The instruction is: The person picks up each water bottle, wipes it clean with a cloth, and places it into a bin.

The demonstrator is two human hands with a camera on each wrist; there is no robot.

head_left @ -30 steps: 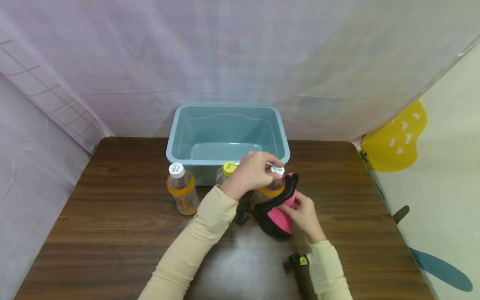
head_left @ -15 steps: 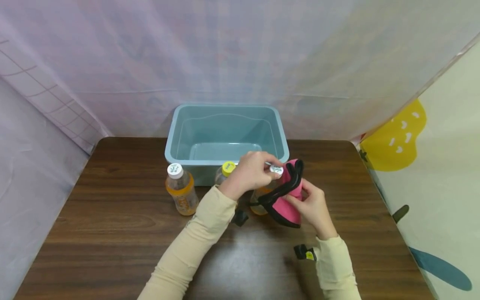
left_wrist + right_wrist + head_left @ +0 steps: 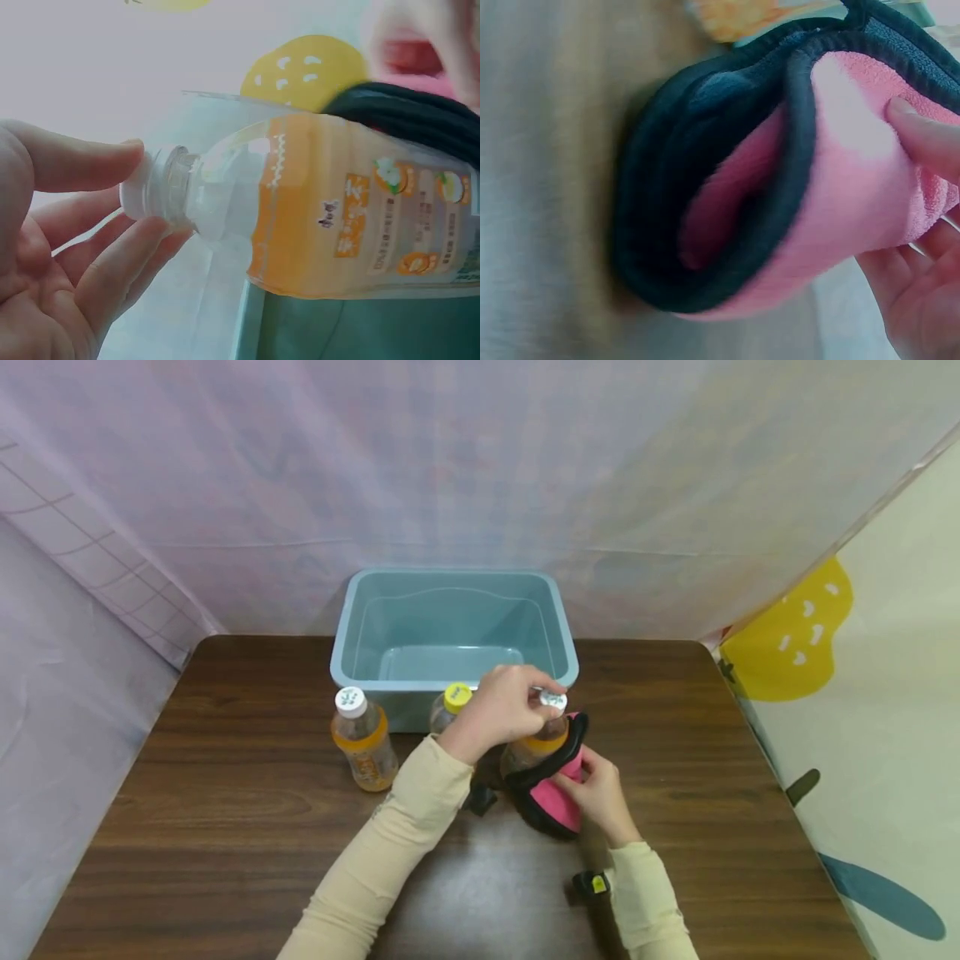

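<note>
My left hand (image 3: 504, 703) pinches the white cap (image 3: 553, 701) of an upright plastic bottle (image 3: 528, 758) between thumb and fingers. In the left wrist view this bottle (image 3: 330, 217) shows an orange label. A pink cloth with thick black edging (image 3: 557, 797) lies folded against the bottle's right and near side, hiding part of its body. My right hand (image 3: 602, 793) grips that cloth from the right. Close up in the right wrist view, the pink cloth (image 3: 862, 180) curves into a fold, thumb on its outer face.
Another white-capped bottle (image 3: 366, 750) with an orange label stands on the left. A yellow-capped bottle (image 3: 457, 697) is partly behind my left forearm. A blue-grey bin (image 3: 450, 684) stands behind the bottles on the brown wooden table (image 3: 247, 827), against a curtain (image 3: 480, 510).
My right hand carried the cloth up along the bottle, then back down and left to its lower side. My left hand has stayed on the cap.
</note>
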